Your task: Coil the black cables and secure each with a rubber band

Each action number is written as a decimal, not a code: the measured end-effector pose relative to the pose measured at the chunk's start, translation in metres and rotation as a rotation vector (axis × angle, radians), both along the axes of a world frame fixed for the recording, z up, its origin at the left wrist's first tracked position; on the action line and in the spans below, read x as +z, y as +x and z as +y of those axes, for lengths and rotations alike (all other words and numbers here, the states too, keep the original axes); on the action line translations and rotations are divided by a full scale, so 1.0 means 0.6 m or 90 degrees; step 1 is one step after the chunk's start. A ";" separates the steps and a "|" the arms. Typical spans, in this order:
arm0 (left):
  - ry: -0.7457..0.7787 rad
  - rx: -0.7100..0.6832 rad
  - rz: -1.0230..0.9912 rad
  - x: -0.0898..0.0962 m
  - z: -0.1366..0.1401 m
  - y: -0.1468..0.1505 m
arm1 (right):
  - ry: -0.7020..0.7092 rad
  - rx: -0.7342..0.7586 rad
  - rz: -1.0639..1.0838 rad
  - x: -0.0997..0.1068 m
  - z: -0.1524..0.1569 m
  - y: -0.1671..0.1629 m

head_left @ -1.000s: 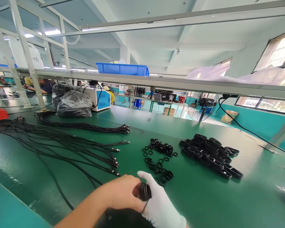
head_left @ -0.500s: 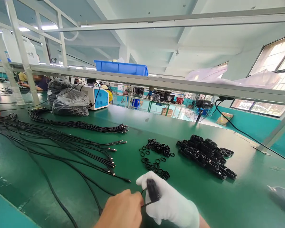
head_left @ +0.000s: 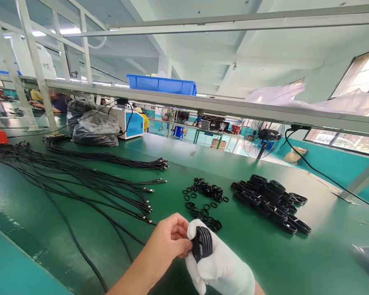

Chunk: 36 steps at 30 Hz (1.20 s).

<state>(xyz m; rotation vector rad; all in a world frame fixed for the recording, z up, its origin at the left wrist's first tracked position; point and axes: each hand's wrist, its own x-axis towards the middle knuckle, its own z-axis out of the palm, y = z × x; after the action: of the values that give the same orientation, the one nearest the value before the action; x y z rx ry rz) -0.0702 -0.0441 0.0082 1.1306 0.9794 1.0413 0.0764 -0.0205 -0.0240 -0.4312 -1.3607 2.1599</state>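
Observation:
My right hand [head_left: 223, 262], in a white glove, is closed around a black cable [head_left: 205, 241] wound into a small tight coil. Bare, my left hand [head_left: 169, 239] pinches at the near side of this coil, its fingertips touching it; the exact bit between them is hidden. Just beyond the hands lie loose small black rings [head_left: 203, 213], with a denser heap of rings [head_left: 207, 188] behind them. To the left, long straight black cables [head_left: 110, 184] spread over the green table, their metal plugs pointing toward the middle.
Finished-looking black cable coils [head_left: 270, 200] are piled on the right. At the back left stand plastic-wrapped bundles [head_left: 95, 127] and a white-and-blue machine [head_left: 130, 123]. A shelf [head_left: 227, 107] carrying a blue tray [head_left: 161, 85] crosses above the table. A person sits far left.
The cable in my gloved hand now shows as a wound coil with its loops facing me. My left hand has moved up and turned, its fingers now at the coil. The view has shifted slightly.

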 end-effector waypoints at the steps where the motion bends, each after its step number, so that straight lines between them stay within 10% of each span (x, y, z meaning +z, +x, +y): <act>1: -0.002 -0.002 -0.010 -0.003 0.002 0.000 | -0.001 -0.005 0.005 -0.003 0.001 0.000; 12: 0.159 -0.061 0.348 0.048 0.007 -0.033 | -0.146 0.105 0.071 -0.010 0.000 0.002; 22: -0.009 -0.064 0.251 0.024 0.059 -0.040 | -0.108 -0.095 0.067 -0.008 -0.001 -0.030; 36: -0.017 0.064 0.301 -0.016 0.070 -0.019 | -0.124 -0.139 -0.048 -0.001 -0.005 -0.028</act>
<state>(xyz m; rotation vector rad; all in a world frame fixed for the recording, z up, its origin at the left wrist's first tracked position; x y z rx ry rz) -0.0817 -0.0020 -0.0014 1.3490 1.4305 0.8501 0.0597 -0.0236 -0.0248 -0.7095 -1.0897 2.1179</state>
